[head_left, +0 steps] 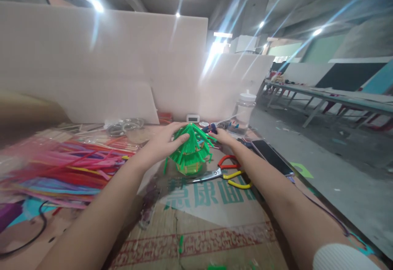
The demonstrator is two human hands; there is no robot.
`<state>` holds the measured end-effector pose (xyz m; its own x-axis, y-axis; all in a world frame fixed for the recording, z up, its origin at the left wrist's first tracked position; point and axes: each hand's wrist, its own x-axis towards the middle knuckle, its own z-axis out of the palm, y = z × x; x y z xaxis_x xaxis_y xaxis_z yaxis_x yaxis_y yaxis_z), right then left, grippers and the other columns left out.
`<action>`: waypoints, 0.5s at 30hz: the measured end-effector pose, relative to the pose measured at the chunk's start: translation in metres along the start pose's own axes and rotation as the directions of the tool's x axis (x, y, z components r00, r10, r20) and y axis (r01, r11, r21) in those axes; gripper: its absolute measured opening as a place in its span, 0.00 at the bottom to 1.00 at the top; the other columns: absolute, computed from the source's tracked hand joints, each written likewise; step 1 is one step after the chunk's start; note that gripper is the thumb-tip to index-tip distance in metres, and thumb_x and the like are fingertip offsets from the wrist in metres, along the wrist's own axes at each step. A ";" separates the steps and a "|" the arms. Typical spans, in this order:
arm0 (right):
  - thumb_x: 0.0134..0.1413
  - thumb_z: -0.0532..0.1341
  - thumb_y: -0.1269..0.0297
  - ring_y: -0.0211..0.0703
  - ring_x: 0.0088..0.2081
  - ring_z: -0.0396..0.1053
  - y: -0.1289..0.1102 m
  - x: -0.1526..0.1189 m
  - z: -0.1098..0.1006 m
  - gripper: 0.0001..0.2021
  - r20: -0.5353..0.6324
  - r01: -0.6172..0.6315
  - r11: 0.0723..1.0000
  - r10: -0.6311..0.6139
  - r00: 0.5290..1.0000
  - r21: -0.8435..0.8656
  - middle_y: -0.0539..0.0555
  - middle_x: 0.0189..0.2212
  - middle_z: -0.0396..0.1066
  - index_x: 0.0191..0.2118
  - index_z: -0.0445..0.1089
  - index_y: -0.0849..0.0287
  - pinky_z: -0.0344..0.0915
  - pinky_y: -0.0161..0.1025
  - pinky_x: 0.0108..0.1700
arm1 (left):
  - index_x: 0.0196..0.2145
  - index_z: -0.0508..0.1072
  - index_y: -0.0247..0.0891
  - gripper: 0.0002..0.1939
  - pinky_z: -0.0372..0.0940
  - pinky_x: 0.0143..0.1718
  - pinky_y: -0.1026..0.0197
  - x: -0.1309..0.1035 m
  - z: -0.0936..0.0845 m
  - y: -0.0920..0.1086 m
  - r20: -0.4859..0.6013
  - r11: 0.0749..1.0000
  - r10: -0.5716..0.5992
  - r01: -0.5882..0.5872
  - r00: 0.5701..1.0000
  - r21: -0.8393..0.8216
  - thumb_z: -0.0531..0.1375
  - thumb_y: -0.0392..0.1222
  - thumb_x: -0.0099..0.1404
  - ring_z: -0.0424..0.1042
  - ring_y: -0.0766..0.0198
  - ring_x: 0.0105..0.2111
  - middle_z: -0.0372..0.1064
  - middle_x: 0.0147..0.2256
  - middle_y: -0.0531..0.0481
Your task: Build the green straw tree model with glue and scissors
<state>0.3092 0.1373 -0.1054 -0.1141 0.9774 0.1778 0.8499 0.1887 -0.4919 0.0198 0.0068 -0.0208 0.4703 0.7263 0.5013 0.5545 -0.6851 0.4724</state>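
A green, tree-like craft piece (190,149) with layered fringes stands upright on the cardboard. My left hand (172,138) is closed around its upper left side, thumb across the front. Beyond the piece, on the right, my right hand (224,137) grips a dark blue glue gun (210,129) with a small red light; part of it is hidden by the hand. Loose green strips stick out from the craft's right side, close to the glue gun. Scissors (219,173) with red and yellow handles lie just in front, between the craft and my right forearm.
Bundles of coloured pipe cleaners (76,172) cover the left side. A smartphone (272,158) lies by the table's right edge. At the back stand a clear bottle (245,110), a small white digital display (193,118) and white panels (107,57). Printed cardboard (196,241) covers the front.
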 end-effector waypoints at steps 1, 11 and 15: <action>0.57 0.63 0.56 0.54 0.44 0.75 0.004 0.000 0.000 0.17 -0.001 0.008 1.000 -0.008 1.000 -0.023 0.61 0.41 0.78 0.46 0.74 0.63 0.67 0.41 0.46 | 0.58 0.66 0.36 0.25 0.57 0.61 0.53 0.000 0.000 0.000 0.000 1.000 -0.001 0.001 1.000 -0.002 0.52 0.53 0.70 0.65 0.56 0.57 0.66 0.58 0.44; 0.58 0.62 0.60 0.51 0.50 0.72 0.012 -0.017 -0.019 0.21 -0.021 0.042 0.984 -0.046 0.999 -0.172 0.63 0.52 0.73 0.55 0.70 0.63 0.65 0.39 0.49 | 0.58 0.66 0.39 0.27 0.63 0.56 0.51 0.000 0.002 -0.002 -0.006 0.998 -0.053 0.052 0.999 -0.024 0.52 0.56 0.68 0.67 0.53 0.56 0.67 0.57 0.44; 0.59 0.60 0.62 0.54 0.47 0.72 0.008 -0.040 -0.037 0.15 -0.068 0.090 0.970 -0.108 0.992 -0.226 0.66 0.45 0.76 0.47 0.74 0.65 0.63 0.43 0.47 | 0.58 0.66 0.39 0.27 0.64 0.56 0.50 0.000 0.002 -0.001 -0.007 0.998 -0.064 0.064 0.998 -0.024 0.52 0.56 0.68 0.67 0.52 0.56 0.67 0.57 0.44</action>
<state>0.3393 0.0958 -0.0846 -0.1697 0.9426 0.2875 0.9304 0.2494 -0.2687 0.0208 0.0077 -0.0225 0.4294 0.7681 0.4749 0.5665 -0.6387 0.5208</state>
